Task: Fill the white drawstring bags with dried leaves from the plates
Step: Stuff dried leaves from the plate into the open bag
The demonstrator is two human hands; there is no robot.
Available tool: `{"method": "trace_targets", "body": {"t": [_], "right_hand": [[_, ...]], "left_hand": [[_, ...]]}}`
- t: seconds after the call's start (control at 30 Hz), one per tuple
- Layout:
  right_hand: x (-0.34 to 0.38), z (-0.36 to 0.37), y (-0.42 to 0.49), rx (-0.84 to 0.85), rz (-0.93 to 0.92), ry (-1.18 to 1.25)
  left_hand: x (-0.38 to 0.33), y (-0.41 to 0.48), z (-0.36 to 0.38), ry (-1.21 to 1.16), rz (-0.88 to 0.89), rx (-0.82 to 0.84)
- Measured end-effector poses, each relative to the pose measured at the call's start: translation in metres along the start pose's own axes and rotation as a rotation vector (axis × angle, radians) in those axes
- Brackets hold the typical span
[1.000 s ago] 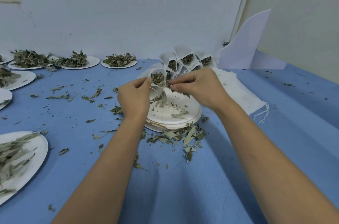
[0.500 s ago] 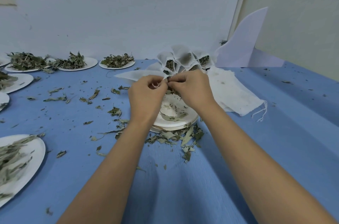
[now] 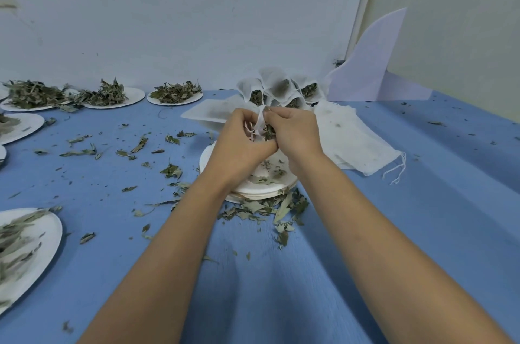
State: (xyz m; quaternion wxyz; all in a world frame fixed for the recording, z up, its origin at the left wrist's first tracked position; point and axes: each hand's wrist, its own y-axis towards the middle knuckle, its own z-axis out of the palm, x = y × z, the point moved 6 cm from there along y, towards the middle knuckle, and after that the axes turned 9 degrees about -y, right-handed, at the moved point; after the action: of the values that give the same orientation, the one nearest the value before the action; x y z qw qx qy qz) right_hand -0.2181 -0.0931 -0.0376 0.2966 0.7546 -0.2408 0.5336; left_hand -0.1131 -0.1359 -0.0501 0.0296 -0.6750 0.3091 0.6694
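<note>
- Head view: my left hand (image 3: 239,143) and right hand (image 3: 295,135) both pinch one white drawstring bag (image 3: 260,125), leaves showing inside.
- The bag is held above the plate stack (image 3: 264,190) on the blue bench (image 3: 281,287).

- Probably a small hand-packing workroom.
- Bare white walls (image 3: 197,19), blue-covered bench (image 3: 422,231).
- Many paper plates (image 3: 176,102) of dried leaves (image 3: 174,91), filled white bags (image 3: 277,87) clustered at the back.

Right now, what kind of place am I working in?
Probably a small hand-packing workbench: a blue table against a bare wall, plates of dried leaves set out along it, and filled bags standing beside a stack of empty bags.
</note>
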Motion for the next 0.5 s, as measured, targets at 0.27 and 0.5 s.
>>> {"method": "trace_targets", "body": {"t": [0.27, 0.5], "right_hand": [[0.014, 0.024, -0.012, 0.167, 0.043, 0.045], [0.014, 0.020, -0.011, 0.180, -0.081, -0.116]], "left_hand": [[-0.006, 0.000, -0.025, 0.062, 0.082, -0.254], [0.004, 0.004, -0.033, -0.016, 0.006, -0.295]]}}
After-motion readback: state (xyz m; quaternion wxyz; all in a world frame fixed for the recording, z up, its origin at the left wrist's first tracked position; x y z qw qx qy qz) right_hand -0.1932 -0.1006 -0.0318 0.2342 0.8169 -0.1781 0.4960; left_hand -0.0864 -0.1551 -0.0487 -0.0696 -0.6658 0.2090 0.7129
